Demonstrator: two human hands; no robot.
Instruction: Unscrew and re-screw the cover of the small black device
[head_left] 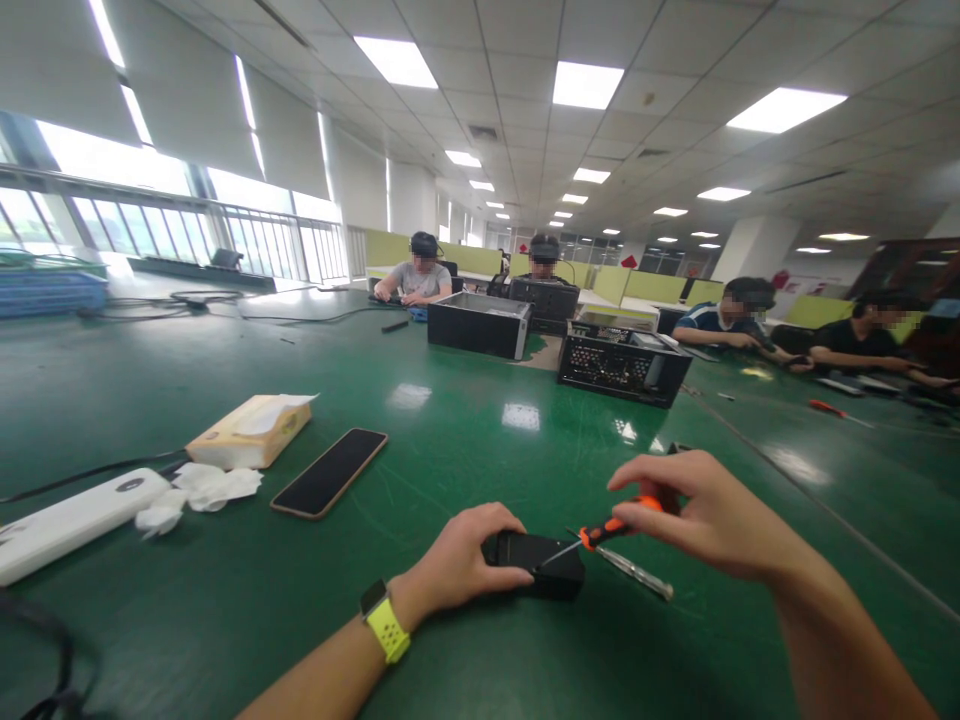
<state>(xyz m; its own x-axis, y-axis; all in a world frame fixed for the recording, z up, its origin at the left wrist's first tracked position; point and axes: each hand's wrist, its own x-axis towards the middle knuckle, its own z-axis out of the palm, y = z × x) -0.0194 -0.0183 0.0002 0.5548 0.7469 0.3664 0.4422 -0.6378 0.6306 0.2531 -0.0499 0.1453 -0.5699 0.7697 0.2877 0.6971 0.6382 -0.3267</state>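
Note:
A small black box-shaped device (551, 572) lies on the green table in front of me. Around its left end my left hand (469, 555) is closed, thumb along the near edge. My right hand (686, 510) grips the orange and black handle of a screwdriver (596, 535). Its shaft slants down to the left, and the tip meets the device's top face near my left thumb. Whether a screw sits under the tip is too small to tell. Just right of the device, partly behind the screwdriver, lies a slim silver screwdriver-like tool (637, 574).
A phone (330, 473), a tissue pack (251, 430), crumpled tissues (202, 490) and a white power strip (82, 520) lie to the left. Ahead stand black computer cases (480, 325), (622, 365). Several people sit around the table; an orange screwdriver (829, 408) lies far right.

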